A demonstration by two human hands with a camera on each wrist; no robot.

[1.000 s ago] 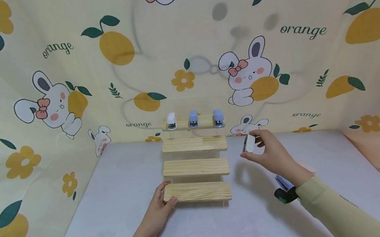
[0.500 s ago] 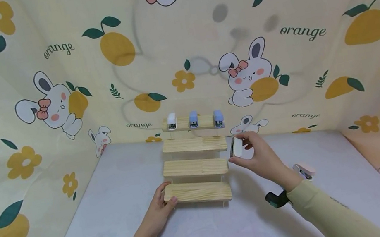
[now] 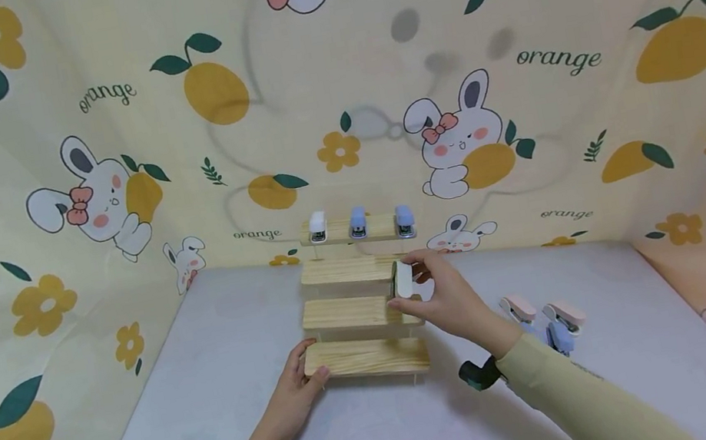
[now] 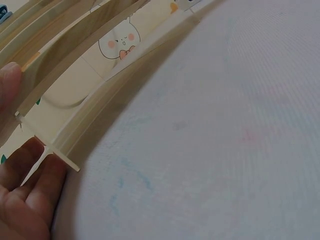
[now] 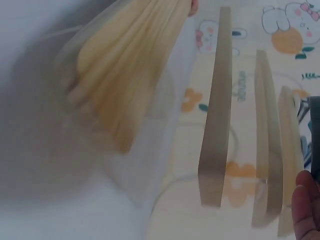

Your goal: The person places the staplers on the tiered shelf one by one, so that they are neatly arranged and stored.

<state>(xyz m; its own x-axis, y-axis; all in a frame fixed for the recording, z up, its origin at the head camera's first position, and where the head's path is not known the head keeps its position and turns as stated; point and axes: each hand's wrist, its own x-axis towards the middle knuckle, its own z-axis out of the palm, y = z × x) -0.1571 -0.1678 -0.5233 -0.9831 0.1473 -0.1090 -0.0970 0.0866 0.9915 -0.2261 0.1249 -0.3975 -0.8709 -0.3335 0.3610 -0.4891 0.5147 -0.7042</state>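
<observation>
My left hand (image 3: 288,398) grips the left end of the lowest board of a stepped wooden rack (image 3: 365,358). In the left wrist view, the thumb (image 4: 10,82) lies at the board and other fingers bend near the clear support (image 4: 62,157). With fingertips and thumb, my right hand (image 3: 447,301) pinches a small white stapler (image 3: 403,279), tilted upright. It overlaps the right ends of the two middle boards in the head view. At the right wrist view's edge only fingers (image 5: 302,210) and a dark part of the stapler (image 5: 315,135) show.
The top board bears a white stapler (image 3: 317,226) and two blue staplers (image 3: 357,222). On the white table (image 3: 210,368), right of the rack, lie two pink staplers (image 3: 565,317) and blue ones (image 3: 560,337), partly behind the right forearm. A patterned cloth (image 3: 283,138) stands behind.
My right hand has carried the white stapler left, from beside the rack to over its right end. Staplers behind the forearm have come into view. The left hand stays where it was.
</observation>
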